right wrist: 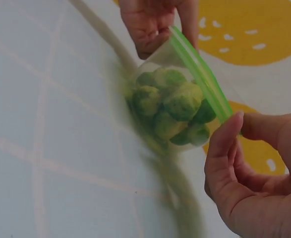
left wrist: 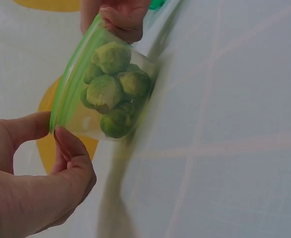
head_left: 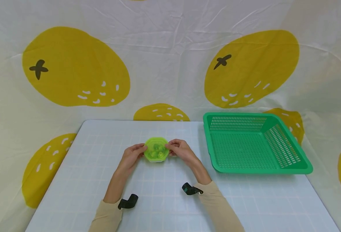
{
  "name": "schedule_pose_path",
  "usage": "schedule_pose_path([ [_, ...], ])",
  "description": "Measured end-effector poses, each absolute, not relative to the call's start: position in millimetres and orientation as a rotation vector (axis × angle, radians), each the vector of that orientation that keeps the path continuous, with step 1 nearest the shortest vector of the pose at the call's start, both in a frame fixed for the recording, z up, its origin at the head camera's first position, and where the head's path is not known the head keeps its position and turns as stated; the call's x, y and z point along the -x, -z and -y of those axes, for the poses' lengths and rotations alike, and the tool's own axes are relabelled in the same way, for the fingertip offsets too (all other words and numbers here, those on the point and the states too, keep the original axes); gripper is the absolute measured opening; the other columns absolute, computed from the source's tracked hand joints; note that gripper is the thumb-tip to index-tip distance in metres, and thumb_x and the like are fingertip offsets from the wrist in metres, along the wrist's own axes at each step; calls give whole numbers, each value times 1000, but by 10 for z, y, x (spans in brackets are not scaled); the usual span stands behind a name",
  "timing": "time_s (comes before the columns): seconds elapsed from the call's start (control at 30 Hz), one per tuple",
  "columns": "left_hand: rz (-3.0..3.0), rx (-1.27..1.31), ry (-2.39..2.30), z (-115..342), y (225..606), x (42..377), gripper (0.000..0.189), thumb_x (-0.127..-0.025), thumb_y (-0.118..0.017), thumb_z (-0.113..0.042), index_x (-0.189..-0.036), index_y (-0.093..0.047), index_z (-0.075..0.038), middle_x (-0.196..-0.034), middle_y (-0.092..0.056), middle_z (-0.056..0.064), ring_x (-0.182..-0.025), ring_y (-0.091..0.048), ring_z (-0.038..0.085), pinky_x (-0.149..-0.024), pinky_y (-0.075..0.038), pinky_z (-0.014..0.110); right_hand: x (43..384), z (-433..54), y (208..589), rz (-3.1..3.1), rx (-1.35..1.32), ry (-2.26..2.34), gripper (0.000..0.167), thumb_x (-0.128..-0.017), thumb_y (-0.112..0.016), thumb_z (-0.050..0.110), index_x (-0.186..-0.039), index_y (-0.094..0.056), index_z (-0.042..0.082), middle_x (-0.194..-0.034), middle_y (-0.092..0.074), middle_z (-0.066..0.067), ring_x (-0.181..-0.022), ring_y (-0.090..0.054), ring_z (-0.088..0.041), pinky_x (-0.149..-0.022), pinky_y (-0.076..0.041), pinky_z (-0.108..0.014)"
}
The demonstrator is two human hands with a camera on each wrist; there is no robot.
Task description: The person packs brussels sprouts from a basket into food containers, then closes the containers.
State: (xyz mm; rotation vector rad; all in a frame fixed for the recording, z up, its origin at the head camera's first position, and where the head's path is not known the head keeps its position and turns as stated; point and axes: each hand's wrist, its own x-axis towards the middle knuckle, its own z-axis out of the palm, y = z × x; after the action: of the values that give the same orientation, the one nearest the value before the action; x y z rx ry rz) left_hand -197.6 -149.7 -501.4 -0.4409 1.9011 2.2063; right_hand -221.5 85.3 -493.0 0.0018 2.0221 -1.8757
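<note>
A small see-through plastic container [head_left: 156, 141] with a bright green octagonal top stands near the middle of the table. Brussels sprouts [left wrist: 104, 92] show through its clear wall, several of them piled together. My left hand [head_left: 130, 157] pinches the green rim [left wrist: 68, 82] at the left side between thumb and fingers. At the opposite side, my right hand [head_left: 184, 151] pinches the same rim, its thumb [right wrist: 227, 131] along the edge. In both wrist views the container's base is close over the tabletop, with its shadow beside it.
To the right, a large green plastic basket [head_left: 257, 171] with slotted walls sits on the pale gridded table [head_left: 159, 206]. Behind the table hangs a white cloth [head_left: 164, 64] printed with yellow fruit. Black wrist cameras are strapped over both beige sleeves [head_left: 219, 206].
</note>
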Motion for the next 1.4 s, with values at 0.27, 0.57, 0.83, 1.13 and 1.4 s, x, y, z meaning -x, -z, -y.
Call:
schedule_pose_path([
  [0.27, -1971, 439, -2174, 1480, 5000, 2034, 40, -100, -70, -16, -127, -61, 12, -96, -67, 1, -78, -58, 9, -70, -52, 19, 2233, -819, 4957, -2043, -3, 1921, 28, -101, -69, 23, -104, -67, -4, -77, -65, -2, -62, -61, -13, -65, -58, -27],
  [0.57, -2143, 424, -2070, 1495, 4988, 2053, 34, -98, -72, -16, -122, -67, 8, -98, -73, 3, -81, -62, 9, -74, -55, 19, 2246, -755, 4974, -2068, -9, 1934, 25, -102, -67, 20, -101, -66, -5, -77, -63, -3, -65, -61, -13, -67, -58, -28],
  [0.83, -2204, 433, -2037, 1478, 4969, 2081, 34, -97, -74, -15, -119, -69, 10, -96, -76, 6, -81, -64, 7, -74, -54, 18, 2233, -734, 4940, -2075, -65, 1947, 20, -102, -67, 18, -96, -66, -2, -76, -64, -3, -60, -62, -15, -64, -60, -31],
  [1.13, -2202, 442, -2039, 1483, 4991, 2060, 36, -97, -74, -18, -122, -69, 8, -98, -76, 4, -81, -64, 4, -78, -54, 21, 2201, -741, 4953, -2119, -70, 1928, 25, -101, -70, 23, -98, -67, -2, -77, -63, -4, -60, -60, -14, -65, -61, -32],
  [1.4, -2168, 480, -2107, 1441, 4981, 2032, 36, -97, -74, -17, -122, -69, 8, -99, -76, 4, -80, -64, 3, -73, -54, 17, 2081, -770, 4921, -2225, -39, 1844, 35, -97, -75, 32, -107, -63, 1, -82, -65, -7, -67, -64, -19, -70, -60, -36],
])
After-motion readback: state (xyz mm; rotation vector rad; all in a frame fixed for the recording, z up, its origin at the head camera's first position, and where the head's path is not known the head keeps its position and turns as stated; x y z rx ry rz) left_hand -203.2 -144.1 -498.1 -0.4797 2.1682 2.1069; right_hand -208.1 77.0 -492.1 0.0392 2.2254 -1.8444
